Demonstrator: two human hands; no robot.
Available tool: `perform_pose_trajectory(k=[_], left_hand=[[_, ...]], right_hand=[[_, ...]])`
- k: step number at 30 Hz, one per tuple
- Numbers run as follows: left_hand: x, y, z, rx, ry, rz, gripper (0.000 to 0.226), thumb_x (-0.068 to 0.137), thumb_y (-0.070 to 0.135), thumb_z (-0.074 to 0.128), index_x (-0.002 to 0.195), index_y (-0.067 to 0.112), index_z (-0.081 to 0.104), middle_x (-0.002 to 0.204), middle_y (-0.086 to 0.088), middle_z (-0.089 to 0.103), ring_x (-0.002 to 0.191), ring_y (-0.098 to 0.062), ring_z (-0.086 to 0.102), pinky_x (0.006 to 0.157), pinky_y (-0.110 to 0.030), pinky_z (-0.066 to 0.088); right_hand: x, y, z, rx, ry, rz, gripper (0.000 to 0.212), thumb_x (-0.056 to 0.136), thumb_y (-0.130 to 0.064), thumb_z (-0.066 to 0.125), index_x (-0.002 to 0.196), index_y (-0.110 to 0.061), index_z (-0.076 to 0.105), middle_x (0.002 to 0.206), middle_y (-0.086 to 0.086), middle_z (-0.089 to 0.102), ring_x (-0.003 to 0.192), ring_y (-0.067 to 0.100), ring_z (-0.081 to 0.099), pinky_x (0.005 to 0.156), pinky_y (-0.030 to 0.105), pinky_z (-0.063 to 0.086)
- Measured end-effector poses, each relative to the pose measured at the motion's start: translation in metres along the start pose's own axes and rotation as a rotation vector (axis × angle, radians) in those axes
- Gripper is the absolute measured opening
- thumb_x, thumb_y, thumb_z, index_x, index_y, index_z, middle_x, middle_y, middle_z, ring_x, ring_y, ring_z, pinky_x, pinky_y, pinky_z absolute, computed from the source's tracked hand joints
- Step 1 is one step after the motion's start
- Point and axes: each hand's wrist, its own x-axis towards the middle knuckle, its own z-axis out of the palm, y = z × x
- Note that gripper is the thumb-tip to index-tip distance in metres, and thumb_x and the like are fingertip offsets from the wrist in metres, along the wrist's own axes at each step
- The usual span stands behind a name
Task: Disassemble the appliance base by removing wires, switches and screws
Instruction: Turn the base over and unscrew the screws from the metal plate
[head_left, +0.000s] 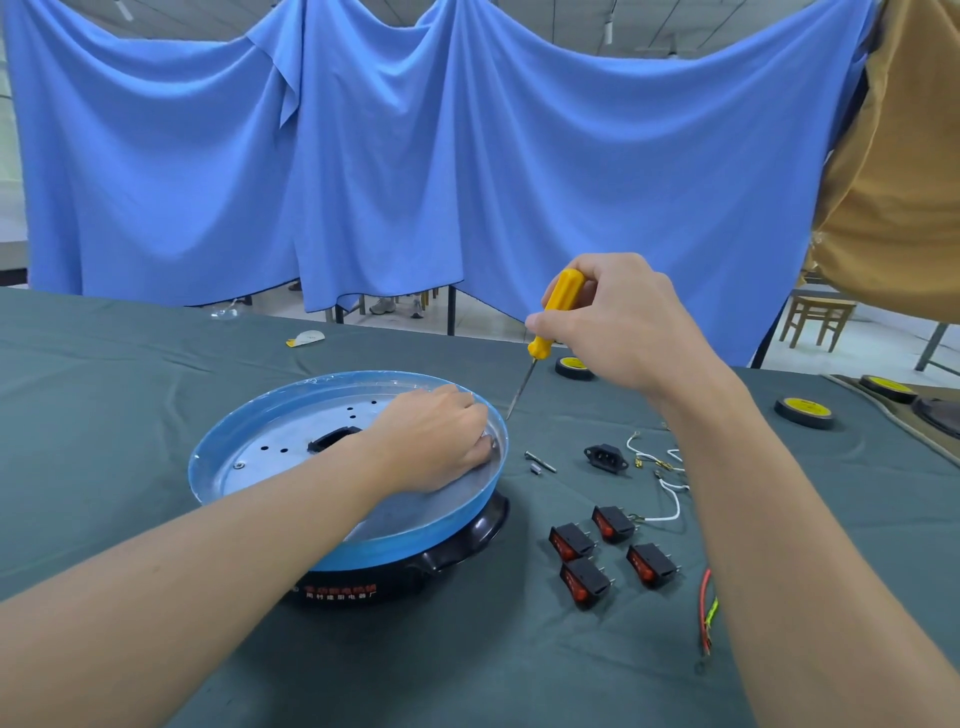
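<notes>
The round appliance base (249, 478), black below with a blue-filmed metal pan on top, sits on the green cloth. My left hand (436, 441) rests inside the pan at its right rim, fingertips curled down onto something small that I cannot make out. My right hand (618, 322) grips a yellow-handled screwdriver (558, 312), its tip hanging just beyond the pan's right edge. To the right lie several black rocker switches (613, 556), a black power socket (605, 457), white wires (665, 483), a red and green wire (706, 613) and two screws (540, 461).
Black wheels with yellow hubs lie at the back right: one (574, 367) by the screwdriver, another (804, 412) farther right. A white scrap (306, 339) sits at the table's far edge. Blue cloth hangs behind; a wooden stool (815, 319) stands beyond the table.
</notes>
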Motion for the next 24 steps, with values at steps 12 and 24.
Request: perform_pose_trajectory(k=[12, 24], left_hand=[[-0.005, -0.008, -0.012, -0.399, -0.047, -0.026, 0.010, 0.091, 0.031, 0.057, 0.083, 0.033, 0.062, 0.090, 0.016, 0.062, 0.089, -0.009, 0.057, 0.078, -0.038, 0.051], [0.000, -0.004, -0.005, -0.310, 0.188, -0.172, 0.020, 0.103, 0.036, 0.036, 0.096, 0.022, 0.048, 0.097, 0.010, 0.046, 0.094, -0.015, 0.046, 0.070, -0.033, 0.041]], right_hand=[[0.001, 0.001, -0.002, -0.024, 0.007, -0.014, 0.020, 0.077, -0.022, 0.070, 0.087, -0.005, 0.064, 0.081, 0.011, 0.071, 0.083, 0.027, 0.064, 0.065, 0.038, 0.056], [0.002, 0.004, 0.003, -0.014, 0.019, 0.015, 0.019, 0.075, -0.021, 0.072, 0.087, -0.008, 0.064, 0.075, 0.005, 0.069, 0.079, 0.025, 0.064, 0.068, 0.041, 0.059]])
